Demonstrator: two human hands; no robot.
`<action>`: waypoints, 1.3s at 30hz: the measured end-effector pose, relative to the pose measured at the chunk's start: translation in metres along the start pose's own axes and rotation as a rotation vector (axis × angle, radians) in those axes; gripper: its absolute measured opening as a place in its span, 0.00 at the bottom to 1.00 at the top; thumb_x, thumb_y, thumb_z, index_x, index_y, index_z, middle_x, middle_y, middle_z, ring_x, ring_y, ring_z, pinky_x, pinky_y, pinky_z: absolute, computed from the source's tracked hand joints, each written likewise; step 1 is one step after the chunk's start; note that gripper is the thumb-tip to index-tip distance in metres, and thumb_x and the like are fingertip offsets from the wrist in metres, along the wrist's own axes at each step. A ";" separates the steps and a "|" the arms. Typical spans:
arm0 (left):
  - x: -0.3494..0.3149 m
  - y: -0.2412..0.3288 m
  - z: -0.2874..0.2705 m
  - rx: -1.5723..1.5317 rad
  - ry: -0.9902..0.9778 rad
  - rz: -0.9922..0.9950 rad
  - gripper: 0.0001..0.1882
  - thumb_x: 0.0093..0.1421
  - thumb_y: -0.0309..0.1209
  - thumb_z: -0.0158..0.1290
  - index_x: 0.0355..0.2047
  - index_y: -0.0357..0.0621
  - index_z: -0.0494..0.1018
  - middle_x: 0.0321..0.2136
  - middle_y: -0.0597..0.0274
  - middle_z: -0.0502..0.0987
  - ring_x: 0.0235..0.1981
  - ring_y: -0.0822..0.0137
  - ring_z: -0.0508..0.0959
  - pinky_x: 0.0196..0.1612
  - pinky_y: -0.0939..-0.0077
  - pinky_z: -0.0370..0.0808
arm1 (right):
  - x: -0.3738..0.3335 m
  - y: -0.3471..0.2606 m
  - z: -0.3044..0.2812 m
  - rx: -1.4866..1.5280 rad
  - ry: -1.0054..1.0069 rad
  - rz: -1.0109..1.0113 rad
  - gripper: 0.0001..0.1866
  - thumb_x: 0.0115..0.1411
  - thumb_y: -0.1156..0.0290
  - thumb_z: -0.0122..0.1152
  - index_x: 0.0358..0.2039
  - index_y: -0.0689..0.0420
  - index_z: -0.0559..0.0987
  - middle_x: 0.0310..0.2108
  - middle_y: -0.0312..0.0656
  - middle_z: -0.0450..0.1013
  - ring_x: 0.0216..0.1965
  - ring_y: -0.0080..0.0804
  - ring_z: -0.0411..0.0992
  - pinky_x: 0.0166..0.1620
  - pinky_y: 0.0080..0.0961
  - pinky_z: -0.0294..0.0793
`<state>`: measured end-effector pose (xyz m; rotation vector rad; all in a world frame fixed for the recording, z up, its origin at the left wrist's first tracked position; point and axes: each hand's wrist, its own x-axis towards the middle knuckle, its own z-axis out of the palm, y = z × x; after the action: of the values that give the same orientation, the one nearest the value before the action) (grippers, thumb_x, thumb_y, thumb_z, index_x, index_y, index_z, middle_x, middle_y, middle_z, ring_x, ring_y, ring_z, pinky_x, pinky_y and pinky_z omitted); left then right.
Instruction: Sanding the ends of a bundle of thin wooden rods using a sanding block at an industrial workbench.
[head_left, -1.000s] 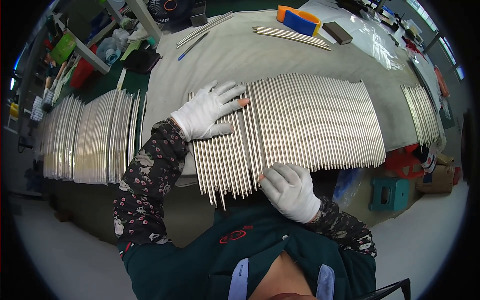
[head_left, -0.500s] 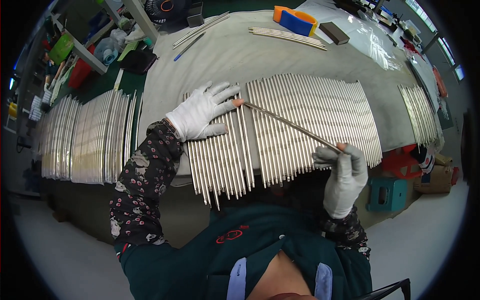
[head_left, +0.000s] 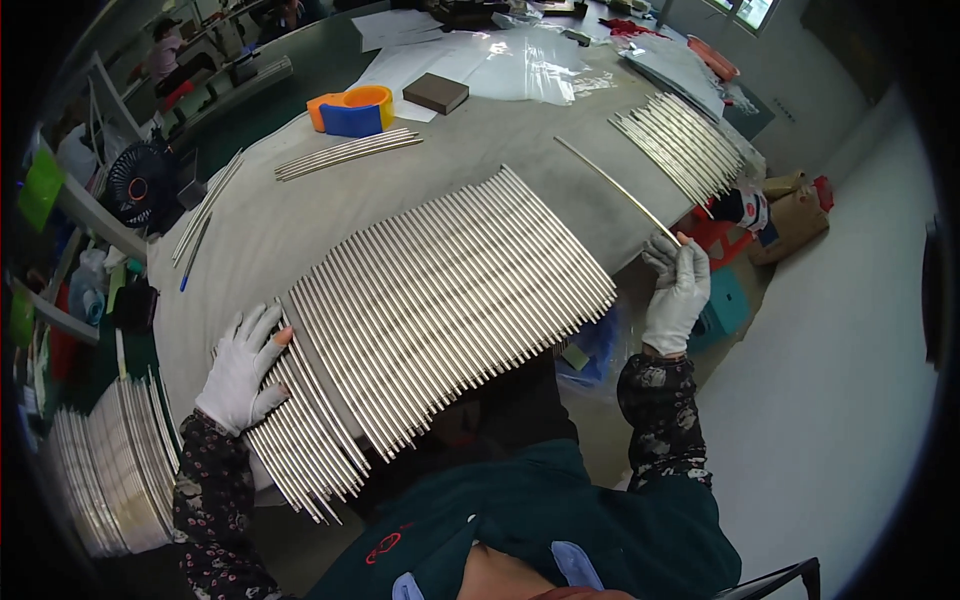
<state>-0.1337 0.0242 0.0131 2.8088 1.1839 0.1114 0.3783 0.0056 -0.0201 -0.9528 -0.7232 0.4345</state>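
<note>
My right hand (head_left: 676,300), in a white glove with bare fingertip showing, is closed on the near end of a thin metal rod (head_left: 618,187). The rod slants up and left over the table's right side, apart from the others. My left hand (head_left: 243,372), also gloved, lies flat with fingers stretched over a small group of metal rods (head_left: 310,455). To the right of that group, across a narrow gap, a wide row of metal rods (head_left: 460,300) lies side by side. Its near ends stick out past the table edge.
Another rod pile (head_left: 685,150) lies at the right end of the table (head_left: 520,135). Farther back are an orange-and-blue ring (head_left: 360,118), a dark block (head_left: 436,93), loose rods (head_left: 345,156) and a pen (head_left: 196,255). Wrapped rod bundles (head_left: 115,470) stand left; a teal stool (head_left: 722,312) is right.
My view has turned to the right. My right hand has carried the rod right, away from the wide row, and its far end has left my left hand. My left hand stays on the small group.
</note>
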 end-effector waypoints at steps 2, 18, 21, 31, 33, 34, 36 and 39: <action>0.002 0.001 -0.003 -0.004 -0.021 -0.027 0.38 0.60 0.63 0.32 0.65 0.57 0.52 0.62 0.44 0.54 0.62 0.41 0.55 0.63 0.43 0.47 | 0.000 0.008 -0.006 -0.020 0.039 0.031 0.11 0.67 0.70 0.45 0.44 0.65 0.70 0.34 0.52 0.76 0.34 0.36 0.77 0.39 0.25 0.76; 0.063 0.040 -0.027 0.081 0.013 0.048 0.38 0.61 0.61 0.34 0.66 0.57 0.50 0.63 0.43 0.53 0.63 0.41 0.54 0.63 0.47 0.49 | -0.024 0.012 -0.027 -0.303 -0.346 0.427 0.15 0.60 0.78 0.53 0.48 0.63 0.73 0.30 0.35 0.73 0.29 0.16 0.69 0.35 0.14 0.70; 0.100 0.050 -0.029 0.088 0.030 0.175 0.37 0.62 0.60 0.34 0.66 0.55 0.50 0.62 0.44 0.54 0.63 0.42 0.55 0.63 0.45 0.50 | -0.025 0.009 -0.023 -0.311 -0.348 0.459 0.14 0.59 0.76 0.53 0.46 0.64 0.74 0.29 0.33 0.73 0.27 0.16 0.68 0.33 0.12 0.68; 0.250 0.087 -0.008 0.017 0.020 0.418 0.35 0.62 0.56 0.37 0.61 0.44 0.57 0.63 0.44 0.54 0.64 0.43 0.53 0.64 0.47 0.48 | -0.026 0.003 -0.019 -0.704 -0.409 0.034 0.08 0.53 0.79 0.57 0.35 0.62 0.79 0.29 0.45 0.77 0.29 0.32 0.76 0.33 0.22 0.74; 0.271 0.095 -0.003 -0.003 0.021 0.375 0.36 0.62 0.57 0.38 0.62 0.44 0.55 0.63 0.44 0.53 0.64 0.44 0.52 0.64 0.46 0.48 | -0.025 -0.001 -0.016 -0.695 -0.430 0.002 0.09 0.52 0.81 0.57 0.35 0.61 0.79 0.29 0.44 0.77 0.29 0.36 0.76 0.34 0.24 0.74; 0.281 0.097 0.003 -0.005 0.020 0.381 0.36 0.62 0.57 0.38 0.62 0.44 0.55 0.63 0.44 0.53 0.64 0.44 0.52 0.64 0.46 0.48 | -0.025 0.000 -0.017 -0.699 -0.425 0.004 0.09 0.52 0.81 0.57 0.35 0.61 0.79 0.29 0.44 0.77 0.29 0.36 0.76 0.34 0.24 0.74; 0.298 0.101 0.016 -0.079 0.049 0.311 0.36 0.62 0.56 0.38 0.62 0.43 0.54 0.63 0.45 0.52 0.65 0.44 0.52 0.64 0.47 0.48 | -0.026 0.002 -0.019 -0.644 -0.437 -0.070 0.08 0.52 0.82 0.58 0.34 0.60 0.79 0.29 0.43 0.76 0.29 0.36 0.76 0.33 0.25 0.74; 0.308 0.108 0.025 -0.071 0.048 0.288 0.35 0.60 0.52 0.43 0.62 0.43 0.56 0.63 0.47 0.54 0.65 0.48 0.51 0.64 0.46 0.48 | -0.027 0.008 -0.020 -0.679 -0.432 -0.201 0.08 0.50 0.83 0.59 0.32 0.58 0.78 0.28 0.42 0.75 0.28 0.36 0.75 0.31 0.25 0.73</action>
<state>0.1605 0.1688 0.0099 2.9088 0.7585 0.2362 0.3741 -0.0189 -0.0443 -1.4199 -1.3993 0.2123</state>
